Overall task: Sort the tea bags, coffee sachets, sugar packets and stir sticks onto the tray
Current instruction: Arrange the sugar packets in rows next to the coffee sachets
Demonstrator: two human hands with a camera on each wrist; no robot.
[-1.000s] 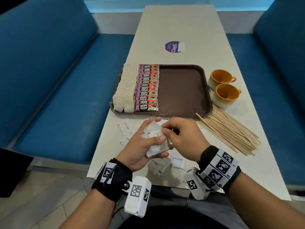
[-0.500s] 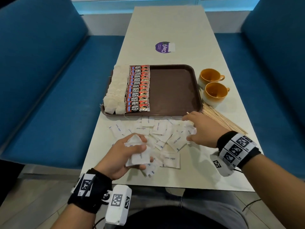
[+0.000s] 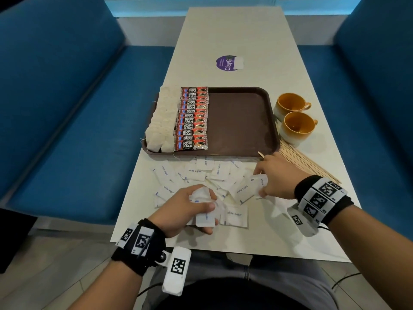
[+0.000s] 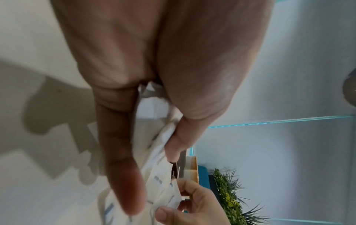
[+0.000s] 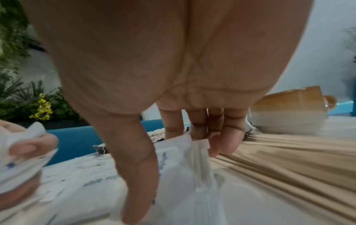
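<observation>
A brown tray (image 3: pixel 243 121) holds a column of white tea bags (image 3: pixel 162 121) at its left and a column of red coffee sachets (image 3: pixel 192 119) beside them. Loose white sugar packets (image 3: pixel 199 173) lie on the table in front of the tray. My left hand (image 3: pixel 190 209) grips a bunch of sugar packets (image 3: pixel 204 205) near the table's front edge. My right hand (image 3: pixel 270 177) pinches sugar packets (image 5: pixel 185 166) between thumb and fingers at the pile's right side. Wooden stir sticks (image 3: pixel 306 163) lie fanned just right of that hand.
Two orange cups (image 3: pixel 295 117) stand right of the tray. A purple sticker (image 3: pixel 228 63) lies on the far half of the table. Blue benches (image 3: pixel 67 108) flank the table on both sides.
My right hand left the left hand's bunch, swung right to the pile's edge and took hold of packets there. The left hand sank toward the table with its bunch.
</observation>
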